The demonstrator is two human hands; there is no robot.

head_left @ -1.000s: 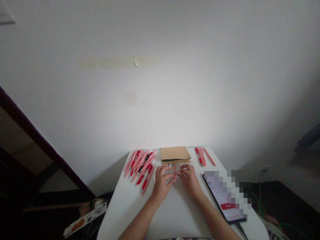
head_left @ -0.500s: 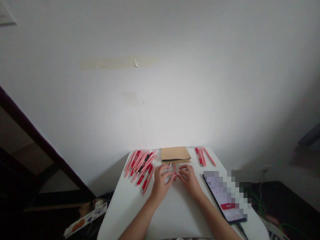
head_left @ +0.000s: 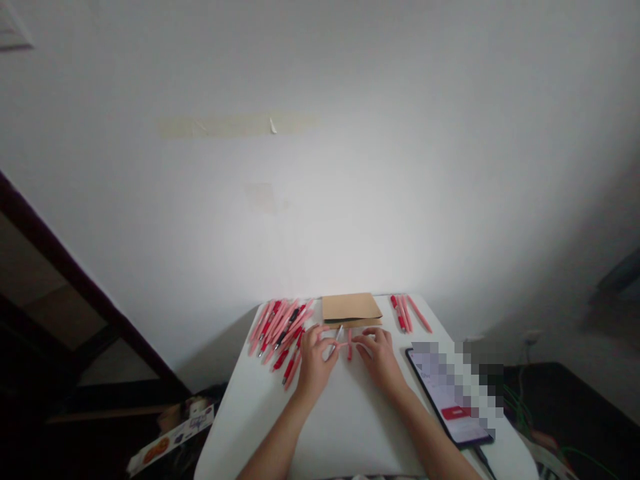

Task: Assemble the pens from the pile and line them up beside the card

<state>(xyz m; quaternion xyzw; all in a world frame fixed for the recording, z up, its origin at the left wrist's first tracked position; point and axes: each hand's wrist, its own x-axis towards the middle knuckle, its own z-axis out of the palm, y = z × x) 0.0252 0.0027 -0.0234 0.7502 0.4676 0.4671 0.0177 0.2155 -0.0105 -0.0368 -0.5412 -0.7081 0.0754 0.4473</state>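
Observation:
My left hand pinches a thin pink pen part between thumb and fingertips, pointing right. My right hand faces it with curled fingers slightly apart, its fingertips close to the thin part's end; I see nothing held in it. Between the hands a pink pen barrel lies on the white table, pointing away from me. A slim whitish tube slants beside my left fingertips; whether the hand touches it I cannot tell.
A pile of pink, red and dark pens lies at the left. Behind my hands is a brown cardboard piece. Several pens lie at the back right, and a phone with a cable is at the right edge.
My hands have moved apart, the left one leftward. The thin pink part and the barrel between them now show more clearly, and more of the whitish tube is visible.

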